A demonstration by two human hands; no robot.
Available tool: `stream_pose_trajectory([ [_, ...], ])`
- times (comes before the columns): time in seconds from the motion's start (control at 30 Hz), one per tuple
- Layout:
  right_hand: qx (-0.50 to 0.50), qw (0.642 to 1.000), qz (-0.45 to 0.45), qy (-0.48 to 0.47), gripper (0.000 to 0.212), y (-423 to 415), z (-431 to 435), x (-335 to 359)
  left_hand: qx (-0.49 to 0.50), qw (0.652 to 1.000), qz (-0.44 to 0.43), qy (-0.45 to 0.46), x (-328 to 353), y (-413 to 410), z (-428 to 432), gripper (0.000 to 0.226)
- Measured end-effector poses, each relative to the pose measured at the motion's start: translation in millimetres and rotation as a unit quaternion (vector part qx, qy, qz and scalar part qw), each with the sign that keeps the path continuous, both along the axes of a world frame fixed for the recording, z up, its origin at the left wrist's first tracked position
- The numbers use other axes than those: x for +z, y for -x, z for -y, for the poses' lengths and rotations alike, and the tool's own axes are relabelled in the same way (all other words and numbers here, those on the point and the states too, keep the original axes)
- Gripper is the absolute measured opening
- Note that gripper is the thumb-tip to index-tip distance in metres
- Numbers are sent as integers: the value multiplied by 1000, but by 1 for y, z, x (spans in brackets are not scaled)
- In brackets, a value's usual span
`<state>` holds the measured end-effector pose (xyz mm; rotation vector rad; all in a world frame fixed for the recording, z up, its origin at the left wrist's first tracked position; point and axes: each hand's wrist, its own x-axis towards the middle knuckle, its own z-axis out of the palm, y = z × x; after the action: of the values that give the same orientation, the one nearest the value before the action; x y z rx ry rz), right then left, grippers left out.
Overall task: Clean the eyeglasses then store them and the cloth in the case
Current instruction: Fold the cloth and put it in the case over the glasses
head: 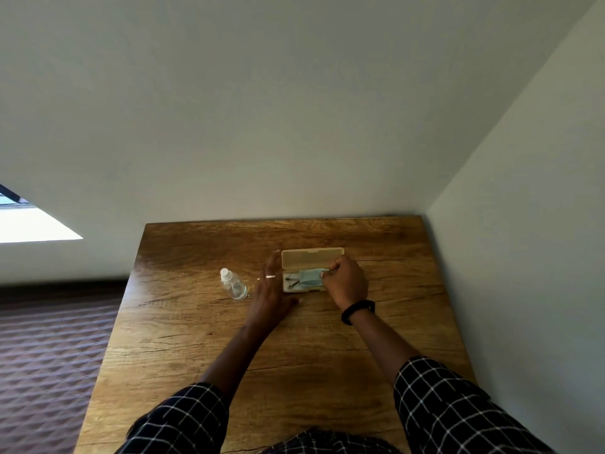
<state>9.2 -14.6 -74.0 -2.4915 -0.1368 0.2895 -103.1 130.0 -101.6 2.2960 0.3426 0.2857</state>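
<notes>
The case (312, 258) is seen open on the bench (196, 322), its lid tipped up at the far side. Inside the case the glasses (293, 280) are laid, only dark parts of the frame being visible at the left end, and the cloth (309, 276) is spread over them. The cloth's right edge is pinched by the curled fingers (334, 267) of the right hand (345, 283), which is held over the right end of the case. The left hand (270, 296) is laid flat just left of the case, fingers straight and close together; whether the case wall is touched cannot be told. A bottle (234, 285) is stood to the left of the case, beyond that hand.

The step in hand is judged to be the tucking in of the cloth. It is best done if the cloth is folded within the case walls and pressed flat, so that no corner is caught at the rim when the lid is brought down. The case should be steadied by the left hand, and the frame should not be pressed hard.
</notes>
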Motion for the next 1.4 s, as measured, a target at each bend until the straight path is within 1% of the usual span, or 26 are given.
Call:
stream_pose_trajectory([
  [0.07,-1,1000,-2,-1,17,0,0,-1,-15,999,-22,20,0,-4,-6,132],
  [0.1,-1,1000,-4,-1,18,0,0,-1,-19,999,-28,24,3,-8,-7,135],
  [0.2,0,1000,-8,-1,19,-1,2,0,-22,998,-49,36,7,-16,-7,135],
  [0.33,-5,1000,-16,-16,20,-2,3,-1,-25,998,-56,21,5,-17,-7,132],
  [0.47,-26,997,-31,-72,22,-3,9,1,-25,998,-54,14,5,-16,-8,131],
  [0.53,-37,993,6,-112,26,-1,19,7,-28,998,-57,15,5,-15,-9,129],
  [0.57,-29,991,42,-122,34,-2,27,10,-29,998,-58,15,6,-16,-10,128],
  [0.6,-4,990,83,-117,50,-3,35,12,-29,998,-62,15,6,-16,-11,128],
  [0.67,96,983,144,-59,90,-12,53,9,-29,997,-68,8,3,-17,-12,127],
  [0.7,145,978,151,-23,107,-17,60,6,-29,997,-73,3,2,-16,-13,126],
  [0.73,184,973,141,7,120,-21,65,4,-28,997,-78,2,1,-16,-14,124],
  [0.8,235,965,109,41,132,-27,73,-2,-32,996,-86,-1,-1,-16,-14,124],
  [0.87,270,956,94,67,134,-29,74,-5,-33,995,-92,-1,-2,-17,-14,125],
  [1.0,302,946,76,94,127,-29,67,-5,-19,995,-102,9,2,-20,-13,121],
  [1.17,271,960,55,54,116,-28,61,-5,-19,994,-105,3,6,-20,-12,120],
  [1.3,267,962,49,25,111,-27,58,-4,-11,994,-110,-3,8,-20,-11,119],
  [1.4,262,964,53,11,104,-26,58,-3,-17,995,-96,-23,7,-17,-13,115],
])
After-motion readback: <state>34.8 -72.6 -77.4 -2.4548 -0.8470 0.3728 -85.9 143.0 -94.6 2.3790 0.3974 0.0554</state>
